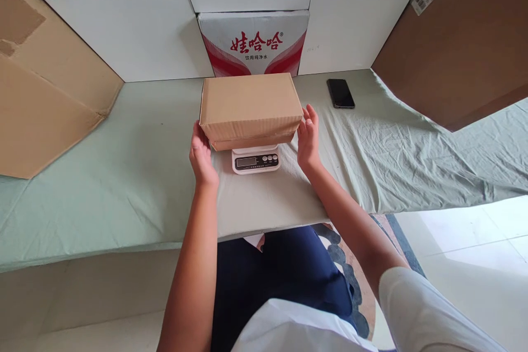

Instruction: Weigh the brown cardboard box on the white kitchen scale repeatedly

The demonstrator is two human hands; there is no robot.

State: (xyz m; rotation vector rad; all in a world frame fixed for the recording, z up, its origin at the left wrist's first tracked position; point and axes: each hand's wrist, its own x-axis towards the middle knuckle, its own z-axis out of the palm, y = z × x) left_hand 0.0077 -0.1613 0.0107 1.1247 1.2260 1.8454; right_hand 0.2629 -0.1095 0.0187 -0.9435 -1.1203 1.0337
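Observation:
A closed brown cardboard box (251, 105) rests on a small white digital scale (256, 161) in the middle of the table. My left hand (201, 155) is at the box's left side, its fingers touching the lower left edge. My right hand (308, 137) is beside the box's right side, fingers straight and apart, close to it or just touching. Neither hand grips the box. The scale's display and buttons show below the box's front edge.
A pale green cloth (124, 176) covers the table. A black phone (340, 93) lies at the back right. A red and white printed carton (253, 44) stands behind the box. Large cardboard sheets lean at the left (41, 77) and right (466, 38).

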